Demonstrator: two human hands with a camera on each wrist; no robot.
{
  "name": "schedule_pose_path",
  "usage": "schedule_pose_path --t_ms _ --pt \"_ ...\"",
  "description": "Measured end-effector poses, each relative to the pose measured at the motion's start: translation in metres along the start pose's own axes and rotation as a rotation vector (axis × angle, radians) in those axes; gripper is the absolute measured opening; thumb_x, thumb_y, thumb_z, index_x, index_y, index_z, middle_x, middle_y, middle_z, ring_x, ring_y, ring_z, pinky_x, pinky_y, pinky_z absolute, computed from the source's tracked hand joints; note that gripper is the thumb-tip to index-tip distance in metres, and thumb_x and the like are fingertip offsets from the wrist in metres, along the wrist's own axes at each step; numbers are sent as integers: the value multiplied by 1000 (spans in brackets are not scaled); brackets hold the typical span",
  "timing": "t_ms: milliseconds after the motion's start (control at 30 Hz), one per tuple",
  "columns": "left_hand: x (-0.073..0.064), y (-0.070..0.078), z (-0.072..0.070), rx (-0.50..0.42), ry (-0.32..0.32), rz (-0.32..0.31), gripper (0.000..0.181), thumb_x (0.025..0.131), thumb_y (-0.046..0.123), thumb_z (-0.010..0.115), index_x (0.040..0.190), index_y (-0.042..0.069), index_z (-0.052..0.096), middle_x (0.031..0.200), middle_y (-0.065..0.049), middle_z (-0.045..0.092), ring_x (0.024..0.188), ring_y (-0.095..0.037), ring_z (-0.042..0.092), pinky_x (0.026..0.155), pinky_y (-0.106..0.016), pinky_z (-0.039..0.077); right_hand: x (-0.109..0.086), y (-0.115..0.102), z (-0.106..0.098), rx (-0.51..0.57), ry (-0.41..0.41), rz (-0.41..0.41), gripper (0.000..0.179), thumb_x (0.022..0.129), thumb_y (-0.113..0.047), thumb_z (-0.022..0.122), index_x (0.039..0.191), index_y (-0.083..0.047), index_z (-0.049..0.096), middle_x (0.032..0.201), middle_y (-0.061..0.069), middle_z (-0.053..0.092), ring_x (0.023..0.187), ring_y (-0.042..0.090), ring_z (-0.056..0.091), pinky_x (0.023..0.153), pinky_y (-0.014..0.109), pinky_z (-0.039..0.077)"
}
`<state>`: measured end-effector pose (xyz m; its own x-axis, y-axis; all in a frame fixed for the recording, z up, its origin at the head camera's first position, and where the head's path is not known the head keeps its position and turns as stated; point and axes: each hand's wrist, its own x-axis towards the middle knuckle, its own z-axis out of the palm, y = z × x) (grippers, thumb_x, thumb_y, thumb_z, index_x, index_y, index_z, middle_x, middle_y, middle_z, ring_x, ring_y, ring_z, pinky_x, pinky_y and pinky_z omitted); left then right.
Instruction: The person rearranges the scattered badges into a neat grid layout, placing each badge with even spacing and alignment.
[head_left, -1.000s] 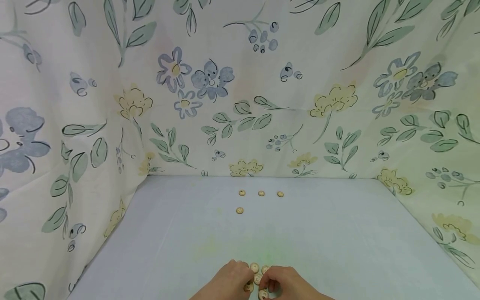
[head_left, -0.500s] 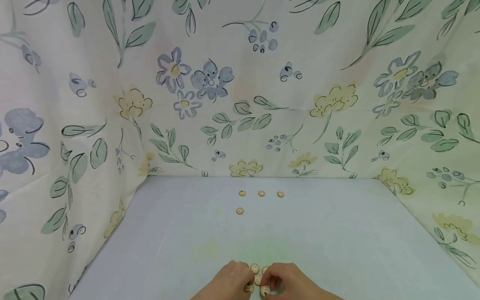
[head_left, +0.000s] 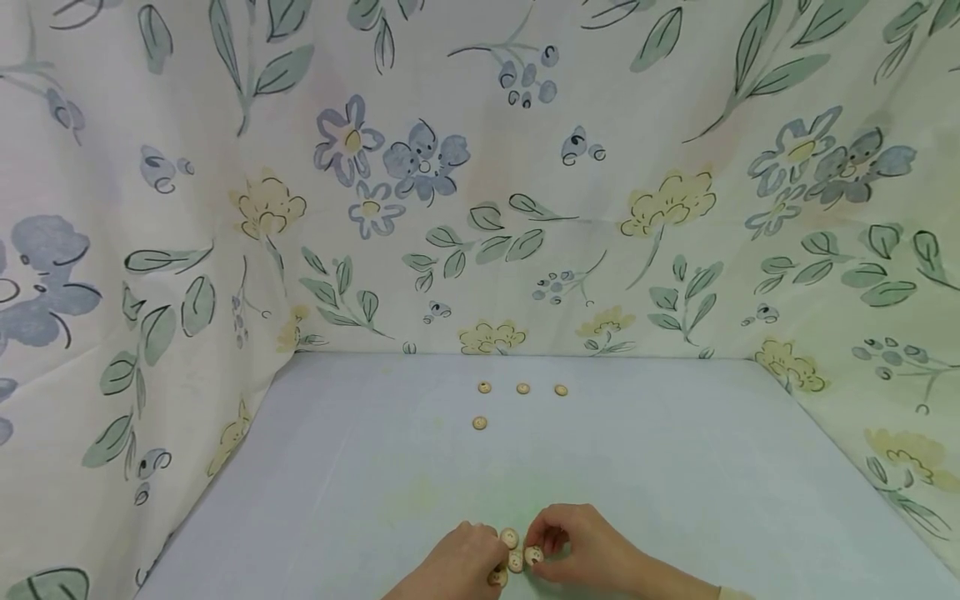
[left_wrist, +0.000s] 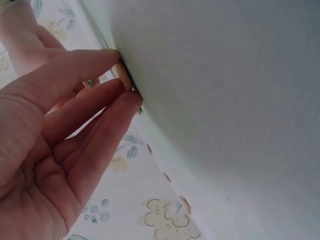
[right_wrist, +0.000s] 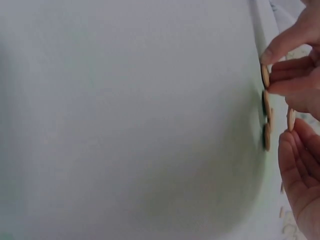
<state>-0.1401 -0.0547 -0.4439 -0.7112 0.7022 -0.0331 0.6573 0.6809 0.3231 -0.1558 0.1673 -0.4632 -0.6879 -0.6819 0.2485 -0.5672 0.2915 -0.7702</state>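
Note:
Fingertips of my left hand (head_left: 461,560) pinch a round pale wooden button (head_left: 498,577) down at the tabletop. In the left wrist view this button (left_wrist: 123,76) sits edge-on between thumb and fingers. My right hand (head_left: 581,546) pinches another wooden button (head_left: 533,556) between thumb and index finger. The right wrist view shows that held button (right_wrist: 291,120) standing off the table. Beside the left fingertips lie two more buttons, a nearer one (head_left: 515,561) and a farther one (head_left: 509,537). Another close-by button (right_wrist: 267,137) is hidden behind my right hand in the head view.
At the far side of the pale table (head_left: 675,467), three wooden buttons lie in a row, the middle one (head_left: 522,388) between two others. A single button (head_left: 480,423) lies just nearer. Floral cloth (head_left: 465,167) hangs around the back and sides.
My right hand has moved away from me with its button, lifting it from beside the near buttons. It now covers one button at their right. The left hand stays in place.

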Motion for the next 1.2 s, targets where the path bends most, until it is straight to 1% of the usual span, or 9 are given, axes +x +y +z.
schedule_pose_path --t_ms 233,367,467,633,800,867,967,1067,1200 --pt "-2 -2 1 -15 42 14 32 71 2 73 56 17 49 57 11 33 50 -3 26 46 -17 23 8 10 -8 -54 50 40 17 81 -11 78 92 -14 66 84 -7 65 71 0 56 63 22 52" --pt "-2 -2 2 -13 54 35 39 71 0 72 54 17 42 55 11 27 48 -3 21 44 -17 20 14 19 -13 -74 72 73 17 80 -12 78 92 -14 67 82 -5 64 71 1 56 63 23 51" --pt "-2 -2 2 0 47 36 39 71 2 74 54 17 42 55 11 27 48 -3 22 44 -17 20 18 27 -18 -94 90 103 17 80 -12 79 92 -14 67 80 -5 63 70 3 57 63 23 51" --pt "-1 -2 1 34 51 34 30 70 7 78 57 17 52 56 11 36 48 -3 31 45 -17 25 29 38 -29 -148 105 181 16 79 -15 80 90 -14 68 76 -7 61 69 3 55 63 23 50" --pt "-1 -2 0 24 67 40 26 69 6 78 58 17 57 57 12 38 50 -2 33 47 -16 27 43 49 -40 -212 139 198 16 79 -16 80 90 -13 68 75 -7 60 67 3 54 61 23 49" --pt "0 -2 0 11 60 36 25 69 5 77 58 16 58 56 12 39 49 -2 33 46 -16 27 49 53 -43 -230 149 204 17 79 -16 80 90 -12 68 74 -8 60 67 3 54 60 23 48" --pt "1 -1 0 9 26 19 24 70 5 77 59 16 58 55 13 38 49 -2 31 46 -15 27 56 57 -46 -246 150 229 16 79 -15 80 90 -11 68 73 -9 58 65 4 53 59 23 47" --pt "1 0 0 10 -2 9 27 70 5 77 57 16 57 52 13 34 48 -2 27 45 -15 26 63 62 -47 -257 145 248 16 80 -14 79 90 -11 68 72 -9 57 65 4 52 57 24 47" --pt "1 0 0 21 4 11 32 70 4 76 54 17 52 50 13 29 48 -2 22 44 -15 23 74 68 -50 -272 153 262 15 80 -13 79 91 -10 68 74 -8 58 66 6 52 57 24 47"
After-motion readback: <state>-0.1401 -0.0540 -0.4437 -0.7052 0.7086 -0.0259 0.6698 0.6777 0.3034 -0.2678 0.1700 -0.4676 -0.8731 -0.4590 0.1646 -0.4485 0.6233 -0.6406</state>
